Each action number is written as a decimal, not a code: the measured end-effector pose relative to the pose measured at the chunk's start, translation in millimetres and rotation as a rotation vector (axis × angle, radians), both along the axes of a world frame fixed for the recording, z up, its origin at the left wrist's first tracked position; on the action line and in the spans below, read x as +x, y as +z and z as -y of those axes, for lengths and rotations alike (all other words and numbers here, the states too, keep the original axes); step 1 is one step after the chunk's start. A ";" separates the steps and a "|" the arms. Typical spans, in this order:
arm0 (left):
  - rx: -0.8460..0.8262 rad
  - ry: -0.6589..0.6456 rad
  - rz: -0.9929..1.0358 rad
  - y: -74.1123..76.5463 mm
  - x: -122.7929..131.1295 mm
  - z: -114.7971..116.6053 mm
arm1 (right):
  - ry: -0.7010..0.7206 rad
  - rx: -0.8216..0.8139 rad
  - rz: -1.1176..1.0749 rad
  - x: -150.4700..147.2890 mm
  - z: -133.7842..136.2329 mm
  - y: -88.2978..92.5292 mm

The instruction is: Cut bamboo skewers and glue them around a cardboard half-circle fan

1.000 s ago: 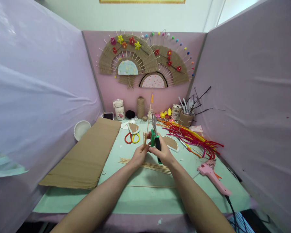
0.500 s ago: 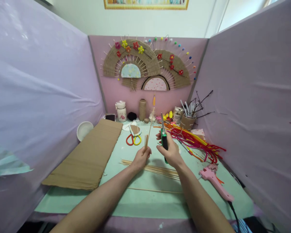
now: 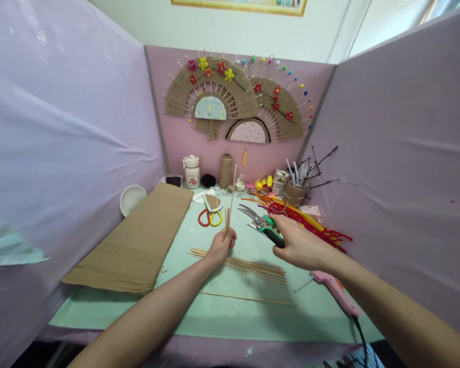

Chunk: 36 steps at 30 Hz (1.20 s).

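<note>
My left hand (image 3: pixel 223 245) is closed round a few thin bamboo sticks (image 3: pixel 227 220). They stand upright from the fist, one much taller than the others. To its right, my right hand (image 3: pixel 301 243) grips green-and-black pruning shears (image 3: pixel 267 227). The blades are parted and point left toward the sticks, without touching them. Beneath and beside my left hand, a loose bundle of long bamboo sticks (image 3: pixel 253 269) lies on the green table cover. One single stick (image 3: pixel 249 298) lies nearer the front edge.
A cardboard sheet (image 3: pixel 138 240) covers the left side. Scissors (image 3: pixel 210 217) with red and yellow handles lie behind my left hand. Coloured pipe cleaners (image 3: pixel 310 222) and a corded pink glue gun (image 3: pixel 339 294) are at right. A jar (image 3: pixel 191 172) and twine spool (image 3: pixel 226 172) stand at the back.
The shears have turned from upright to pointing left, and their blades now show parted. My right hand has shifted right with them. My left hand still holds the sticks.
</note>
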<state>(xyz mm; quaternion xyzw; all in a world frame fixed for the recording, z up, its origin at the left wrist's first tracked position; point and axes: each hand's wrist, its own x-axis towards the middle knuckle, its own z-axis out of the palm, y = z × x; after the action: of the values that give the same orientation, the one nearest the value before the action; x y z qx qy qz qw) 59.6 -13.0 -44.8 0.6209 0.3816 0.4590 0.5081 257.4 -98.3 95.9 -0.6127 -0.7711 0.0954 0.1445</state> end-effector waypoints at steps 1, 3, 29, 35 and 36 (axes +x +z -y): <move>-0.004 0.008 0.005 -0.1 0.1 0.3 | 0.005 -0.017 0.038 -1.4 -0.7 4.6; -0.003 0.017 0.004 -0.3 0.2 1.1 | 0.025 -0.044 0.101 -5.2 -2.2 12.6; 0.063 -0.002 -0.081 4.0 1.3 5.3 | 0.010 -0.094 0.307 -33.4 -10.1 19.4; 0.068 -0.012 -0.092 8.2 0.7 6.9 | 0.020 -0.100 0.307 -34.5 -10.0 20.7; 0.068 -0.010 -0.095 8.1 0.6 6.9 | 0.020 -0.098 0.304 -34.5 -10.1 20.5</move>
<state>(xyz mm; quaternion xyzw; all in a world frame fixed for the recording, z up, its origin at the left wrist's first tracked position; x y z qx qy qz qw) 60.2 -19.9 -36.7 0.6608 0.3863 0.4393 0.4703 222.9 -88.2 116.4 -0.6188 -0.7845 0.0403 -0.0048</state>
